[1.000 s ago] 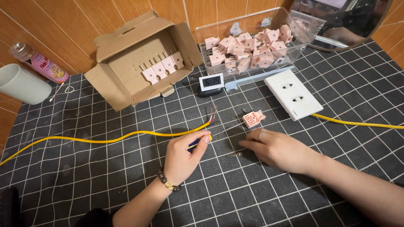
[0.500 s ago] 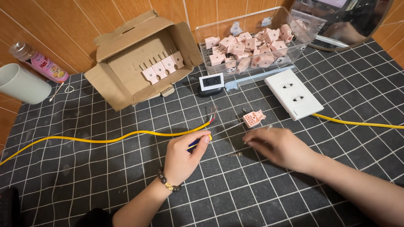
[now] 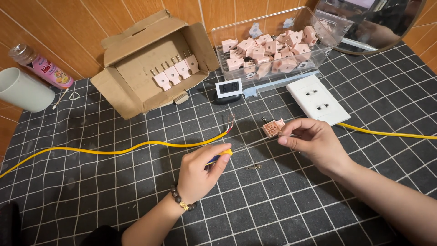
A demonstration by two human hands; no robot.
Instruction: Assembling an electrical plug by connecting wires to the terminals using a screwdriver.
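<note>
Both hands work over the black gridded tabletop [image 3: 91,200]. Nearest, the left hand [image 3: 200,171] is closed round a small yellow-tipped tool [image 3: 223,154], which looks like a screwdriver, its tip poking out past the thumb. Just right of that tip a small metal piece [image 3: 253,167] lies loose on the tabletop.

A little beyond the metal piece, the right hand [image 3: 314,141] has its thumb and fingers pinched on a small pink socket insert [image 3: 273,128]. A second ago this hand lay flat and low beside the insert; now it has lifted and turned, and the insert sits up in its grip, so the part appears picked up and in hand.

Left of the insert, the yellow cable [image 3: 136,148] ends in bared red wires, apart from both hands. Beyond the insert lie a white wall socket plate [image 3: 318,100] and a small digital display [image 3: 228,88]. Farther back stand a clear bin of pink inserts [image 3: 273,48] and an open cardboard box [image 3: 154,68] holding a row of them.
</note>
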